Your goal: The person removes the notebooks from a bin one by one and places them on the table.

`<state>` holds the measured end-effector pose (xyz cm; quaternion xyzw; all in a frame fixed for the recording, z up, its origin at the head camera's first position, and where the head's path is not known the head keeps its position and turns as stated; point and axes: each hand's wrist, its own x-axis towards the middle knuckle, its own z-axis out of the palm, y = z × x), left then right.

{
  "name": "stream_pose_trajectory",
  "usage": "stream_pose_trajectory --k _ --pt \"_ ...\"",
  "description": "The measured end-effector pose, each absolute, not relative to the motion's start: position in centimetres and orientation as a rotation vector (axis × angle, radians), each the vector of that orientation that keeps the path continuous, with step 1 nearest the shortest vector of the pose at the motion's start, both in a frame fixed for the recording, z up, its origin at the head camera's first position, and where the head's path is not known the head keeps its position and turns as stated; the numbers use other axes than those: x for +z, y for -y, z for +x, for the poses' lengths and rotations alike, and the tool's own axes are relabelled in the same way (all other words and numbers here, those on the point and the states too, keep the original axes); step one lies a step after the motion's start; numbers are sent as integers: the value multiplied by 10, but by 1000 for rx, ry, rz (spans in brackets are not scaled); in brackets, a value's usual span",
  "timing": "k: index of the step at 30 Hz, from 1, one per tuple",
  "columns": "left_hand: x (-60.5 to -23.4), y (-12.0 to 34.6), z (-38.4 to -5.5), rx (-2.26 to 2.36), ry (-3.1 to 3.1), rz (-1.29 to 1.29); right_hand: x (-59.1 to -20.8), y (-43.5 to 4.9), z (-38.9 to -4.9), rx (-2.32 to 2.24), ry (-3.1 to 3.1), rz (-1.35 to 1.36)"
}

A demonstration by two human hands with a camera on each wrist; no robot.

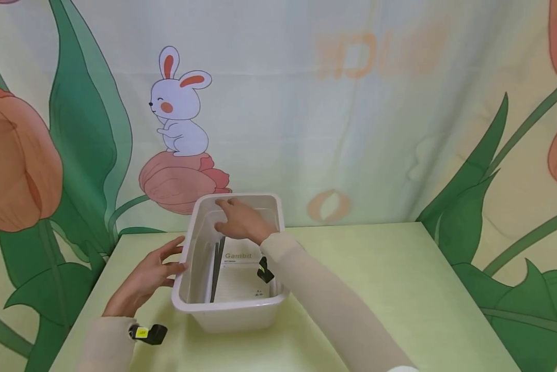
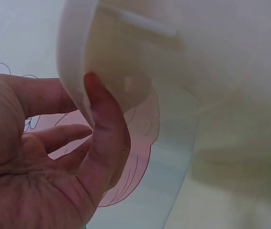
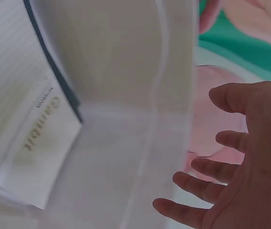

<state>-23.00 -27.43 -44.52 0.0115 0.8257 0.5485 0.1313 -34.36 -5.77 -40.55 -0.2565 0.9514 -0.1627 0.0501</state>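
**White bin (image 1: 229, 306) on the table, and a sleeve (image 1: 334, 305) is getting in the way**

So the bin is sitting on a pale green table (image 1: 380, 289), though I can't make out how flat its base is resting. Inside it a "Gambit" notebook (image 1: 238, 284) is lying face up, with dark strips (image 1: 216, 268) running along its left edge, too narrow to identify. The right sleeve and a black wrist camera (image 1: 265, 270) are covering part of the notebook's right side. The right hand (image 1: 241, 219) is hovering over the bin's far left part, its fingers spreading well apart. The left hand (image 1: 150, 271) is touching the rim at the bin's left side, fingers bending and standing apart; one tip is disappearing behind the rim up close, so I can't tell whether they're pinching it or just leaning there.
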Motion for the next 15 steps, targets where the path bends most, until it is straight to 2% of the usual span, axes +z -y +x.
stream_pose_trajectory --k 10,15 --pt "-446 281 -229 1619 -2386 34 -460 79 -365 -449 -2868 -535" --pt "-445 284 -227 1619 -2414 11 -478 88 -370 -367 -2822 -588"
